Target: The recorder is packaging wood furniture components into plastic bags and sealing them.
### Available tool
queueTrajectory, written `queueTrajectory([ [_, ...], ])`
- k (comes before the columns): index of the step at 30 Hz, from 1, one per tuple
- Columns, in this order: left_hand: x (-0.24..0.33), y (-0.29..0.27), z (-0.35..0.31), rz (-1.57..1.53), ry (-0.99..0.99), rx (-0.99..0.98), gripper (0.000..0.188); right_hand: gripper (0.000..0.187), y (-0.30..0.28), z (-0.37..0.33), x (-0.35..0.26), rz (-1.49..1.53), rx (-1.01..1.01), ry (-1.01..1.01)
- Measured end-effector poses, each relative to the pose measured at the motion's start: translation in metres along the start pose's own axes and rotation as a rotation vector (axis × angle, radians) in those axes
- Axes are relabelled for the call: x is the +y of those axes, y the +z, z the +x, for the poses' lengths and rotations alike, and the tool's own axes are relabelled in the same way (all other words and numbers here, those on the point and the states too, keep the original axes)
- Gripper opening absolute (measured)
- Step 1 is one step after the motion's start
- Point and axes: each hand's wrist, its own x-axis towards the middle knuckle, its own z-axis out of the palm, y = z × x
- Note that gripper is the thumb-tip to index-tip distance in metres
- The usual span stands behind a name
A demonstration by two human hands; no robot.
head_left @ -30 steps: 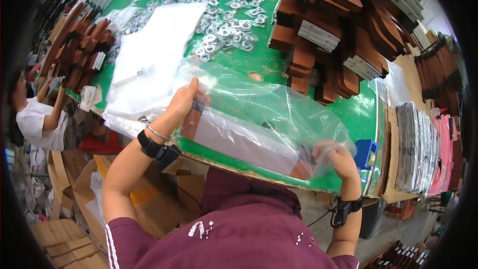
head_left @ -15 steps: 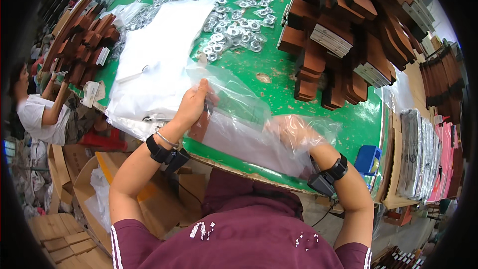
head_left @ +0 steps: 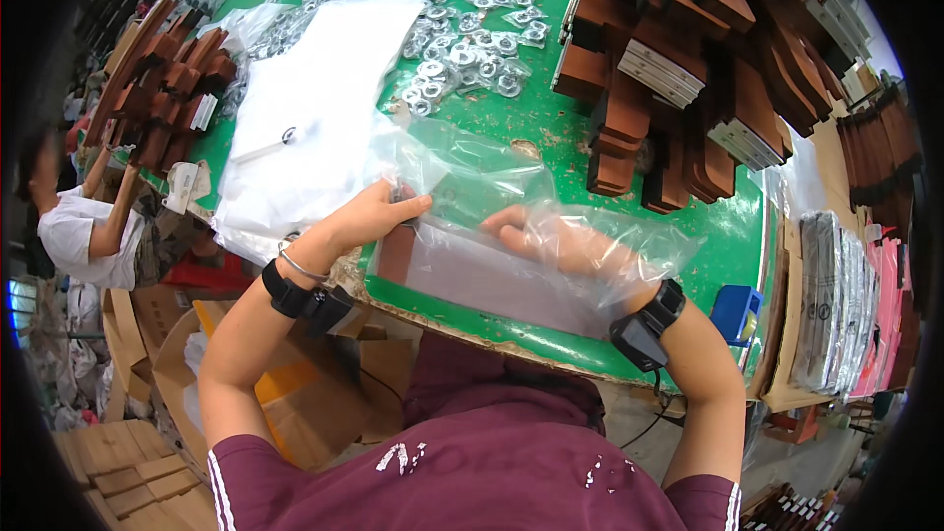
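On the green table in front of me lies a flat board point(head_left: 501, 270) with a reddish-brown left end and a pale, whitish covering over the rest. A clear plastic bag point(head_left: 482, 172) spreads above its far side. My left hand point(head_left: 366, 218) is closed at the board's left end, pinching the bag's edge between thumb and fingers. My right hand point(head_left: 570, 241) is inside the clear film, which wraps it to the wrist. Its fingers point left over the board, slightly apart and holding nothing visible.
A stack of white plastic bags point(head_left: 305, 108) lies left of the board. Small bagged metal rings point(head_left: 467, 54) cover the far table. Brown wooden pieces point(head_left: 629, 108) are piled at the right, near a blue tape dispenser point(head_left: 731, 315). Another person point(head_left: 88, 226) works at the left.
My right hand has uncurled its fingers and reaches farther left inside the film. My left hand has lowered slightly, its thumb now pointing right instead of up.
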Motion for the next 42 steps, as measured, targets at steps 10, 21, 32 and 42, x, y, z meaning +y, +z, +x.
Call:
queueTrajectory([
  [10,-0.013,0.022,0.006,-0.368,-0.015,0.167,0.029,0.064,0.029,0.024,0.001,0.5,0.021,0.016],
  [21,0.0,0.031,0.007,-0.64,0.157,-0.001,0.027,0.055,0.021,0.042,-0.022,0.041,-0.03,0.153],
  [32,0.009,0.048,0.018,-0.63,0.15,0.223,0.025,0.026,0.006,0.038,-0.011,0.398,0.09,-0.014],
  [42,-0.007,0.04,0.07,-0.116,0.101,0.353,0.029,0.023,0.004,0.057,0.018,-0.176,0.197,-0.207],
])
